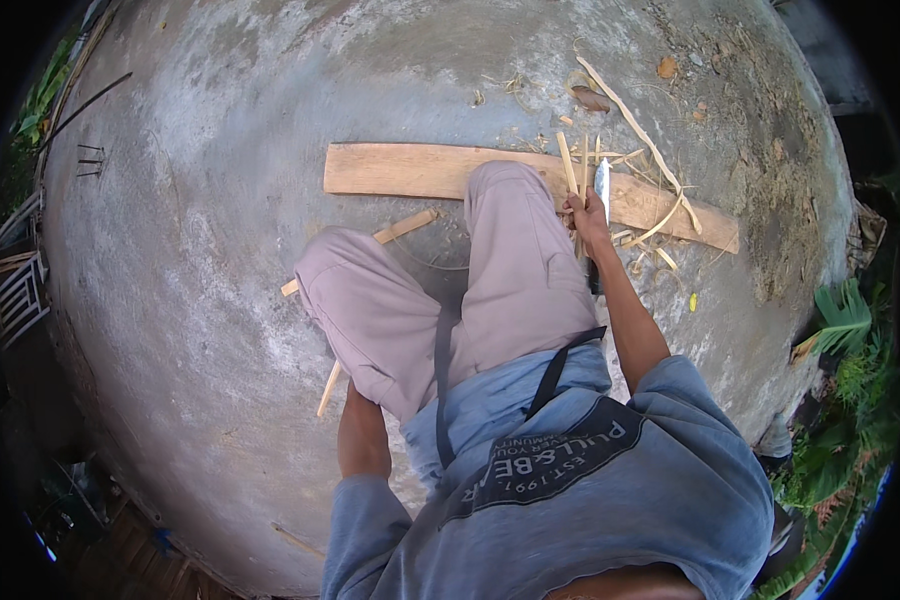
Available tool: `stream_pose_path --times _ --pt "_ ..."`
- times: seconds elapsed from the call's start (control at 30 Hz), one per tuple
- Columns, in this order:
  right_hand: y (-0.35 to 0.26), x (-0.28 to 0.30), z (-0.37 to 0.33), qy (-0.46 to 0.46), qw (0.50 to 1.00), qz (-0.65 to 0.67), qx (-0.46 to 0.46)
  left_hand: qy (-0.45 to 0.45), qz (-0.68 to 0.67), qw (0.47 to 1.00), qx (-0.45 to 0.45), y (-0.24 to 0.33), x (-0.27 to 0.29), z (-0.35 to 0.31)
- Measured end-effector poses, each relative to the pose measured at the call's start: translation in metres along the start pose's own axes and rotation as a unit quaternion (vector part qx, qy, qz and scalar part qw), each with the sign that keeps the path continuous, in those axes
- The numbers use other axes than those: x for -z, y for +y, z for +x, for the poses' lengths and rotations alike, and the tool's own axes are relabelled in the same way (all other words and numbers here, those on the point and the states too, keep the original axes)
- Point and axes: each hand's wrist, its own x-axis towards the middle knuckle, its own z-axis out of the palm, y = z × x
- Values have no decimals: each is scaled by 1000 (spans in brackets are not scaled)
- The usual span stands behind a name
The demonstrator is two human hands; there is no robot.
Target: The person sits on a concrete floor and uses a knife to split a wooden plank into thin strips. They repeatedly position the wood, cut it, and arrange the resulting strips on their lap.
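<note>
My right hand is closed around thin wooden strips, whose pale ends stick out past the fingers. Right beside those fingers is a knife with a bright blade. Its dark handle shows by my wrist, and I cannot tell whether the hand grips it too. Under the hand and my right knee lies a long, flat wooden board. My left forearm reaches down beside my left thigh, which hides the hand. A narrow wooden stick pokes out near that forearm.
Another wooden stick lies partly under my left knee. Curled shavings and a long peeled strip are scattered around the board's right end. A dry brown leaf rests on the concrete floor. Green plants border the right side.
</note>
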Motion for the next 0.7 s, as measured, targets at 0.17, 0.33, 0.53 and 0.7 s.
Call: stream_pose_path --times 0.17,0.33,0.53,0.7 --pt "-40 -3 -2 79 953 -185 226 -6 -23 1000 4 13 -19 18" --pt "-158 -66 -50 -148 984 94 37 -2 -53 998 17 7 -31 21" --pt "-164 -111 -63 -203 958 199 -33 -3 -55 998 21 9 -29 21" --pt "-152 -123 -80 -239 948 199 -62 5 -62 998 24 3 -29 21"
